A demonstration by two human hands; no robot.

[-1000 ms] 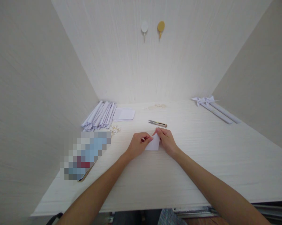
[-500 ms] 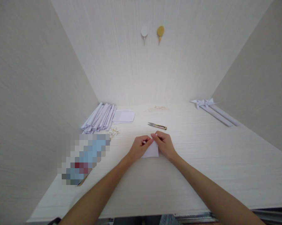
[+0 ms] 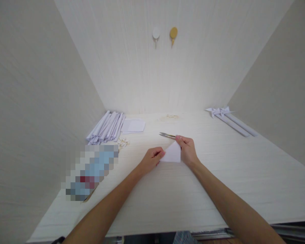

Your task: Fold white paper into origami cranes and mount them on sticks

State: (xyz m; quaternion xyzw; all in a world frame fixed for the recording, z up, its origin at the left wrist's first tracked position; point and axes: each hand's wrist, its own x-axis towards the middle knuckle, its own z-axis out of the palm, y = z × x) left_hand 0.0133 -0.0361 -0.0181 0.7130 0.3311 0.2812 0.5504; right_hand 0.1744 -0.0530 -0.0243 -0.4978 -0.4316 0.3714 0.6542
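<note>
A folded piece of white paper (image 3: 173,154) is pinched at its left corner between the thumb and fingers of my left hand (image 3: 152,159). My right hand (image 3: 188,149) is closed at the handle end of a small pair of thread snips (image 3: 167,135), whose blades point left. The paper's right edge lies against my right hand; whether those fingers also hold the paper, I cannot tell. The snips' handle is mostly hidden under my right thumb and fingers.
Rolled white paper tubes (image 3: 108,127) are piled at the back left, beside flat paper sheets (image 3: 133,125) and small white pieces (image 3: 123,143). A blurred blue item (image 3: 93,173) lies at the left. Two paper pinwheels on sticks (image 3: 231,122) lie at the back right. Two hooks (image 3: 173,33) are on the wall.
My right hand has moved right and up from the paper's top to the snips' handle. The paper has shifted right, with more of it showing. My left hand keeps its pinch.
</note>
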